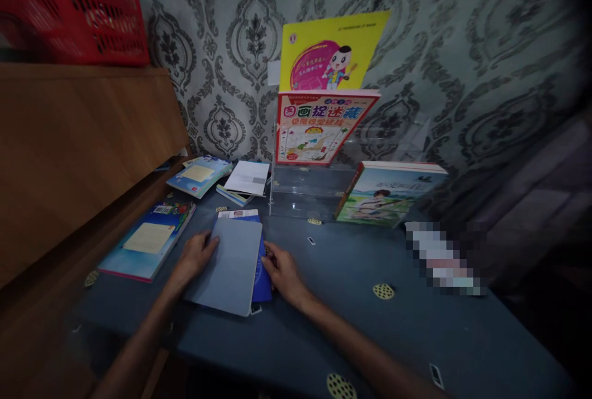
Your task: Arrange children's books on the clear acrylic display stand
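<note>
Plain grey, the upper booklet [226,263] lay over a blue booklet [263,288] towards the near left part of the worktop [319,337], leaving a strip of blue showing along its right side and far end. The left hand [198,254] was closed on the upper booklet's left edge, thumb on the cover, the other fingers partly hidden. The right hand [284,269] touched the blue booklet's right edge with curled fingers; whether it was clamped there could not be told. Handling the pair well probably called for light, even pressure from both sides, so that the loose covers would not bend, and for squaring their offset edges before any lift. The near edge of the worktop ran not far beyond the booklets' lower corners, so a pull towards the body seemed the riskier direction. On the left, a light-blue book [148,242] lay near the left forearm and limited sideways travel, with a wooden cabinet [83,158] past it. Beyond the far end, a white booklet [248,177] topped a small pile beside a clear rack [305,205], which held a yellow book [333,47] above a red-bordered book [319,131]. The broadest room for moving stretched to the right, bounded at the back by a thick book [386,195] standing at the rack's lower tier.
</note>
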`<state>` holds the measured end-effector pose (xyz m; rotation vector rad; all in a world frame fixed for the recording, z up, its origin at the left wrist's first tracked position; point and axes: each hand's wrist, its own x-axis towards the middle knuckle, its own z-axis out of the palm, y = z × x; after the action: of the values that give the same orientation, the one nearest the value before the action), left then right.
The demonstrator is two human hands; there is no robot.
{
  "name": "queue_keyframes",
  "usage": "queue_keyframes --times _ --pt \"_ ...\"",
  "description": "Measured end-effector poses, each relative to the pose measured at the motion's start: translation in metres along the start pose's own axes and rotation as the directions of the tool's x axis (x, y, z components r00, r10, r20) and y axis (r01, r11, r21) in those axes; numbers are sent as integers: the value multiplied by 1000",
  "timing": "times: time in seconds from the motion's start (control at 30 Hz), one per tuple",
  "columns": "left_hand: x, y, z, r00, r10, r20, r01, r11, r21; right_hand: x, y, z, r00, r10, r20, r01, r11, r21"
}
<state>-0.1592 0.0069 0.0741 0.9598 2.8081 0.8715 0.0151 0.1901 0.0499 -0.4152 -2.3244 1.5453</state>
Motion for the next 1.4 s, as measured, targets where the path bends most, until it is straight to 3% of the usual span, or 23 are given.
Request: queue_keyframes --times 0.17,0.33,0.53,0.7,0.87,0.97,1.03,1.1,1.2,1.3,1.33,1.4 --pt "-1 3 -3 1000 -4 16 5 1000 -21 -8 -10 -2 996 -87 -22 80 970 -229" --pt "-2 8 -4 999 -16 28 14 998 64 -15 -22 -3 998 -62 13 63 949 -308" --pt "-12 15 -5 996 12 -84 -5 997 81 -20 -34 -10 995 -62 82 79 972 -220" --pt "-22 24 -16 996 4 -89 -15 993 -121 -23 -27 -9 998 -10 56 12 999 -32" --pt "-25 21 -19 995 -95 8 90 904 -419 -32 -19 -6 1000 -16 5 15 988 151" --pt "-19 14 -14 975 -203 91 221 839 -497 -35 -12 -7 997 -68 -43 76 973 216" --pt "-16 13 -13 948 -266 177 320 775 -546 -35 -9 -11 994 -100 -31 105 959 262" --pt "-16 15 -16 938 -266 220 345 716 -607 -34 -10 -16 988 -152 15 142 950 277" --pt "-18 22 -24 927 -252 276 374 646 -665 -33 -14 -23 952 -300 60 289 947 143" --pt "-20 30 -30 861 -285 421 505 570 -648 -35 -17 -26 910 -394 126 399 917 -17" --pt "-21 32 -32 861 -283 423 506 567 -650 -36 -17 -27 913 -386 133 395 917 -50" --pt "-24 36 -36 906 -250 343 423 596 -683 -36 -20 -30 937 -338 83 346 933 -96"
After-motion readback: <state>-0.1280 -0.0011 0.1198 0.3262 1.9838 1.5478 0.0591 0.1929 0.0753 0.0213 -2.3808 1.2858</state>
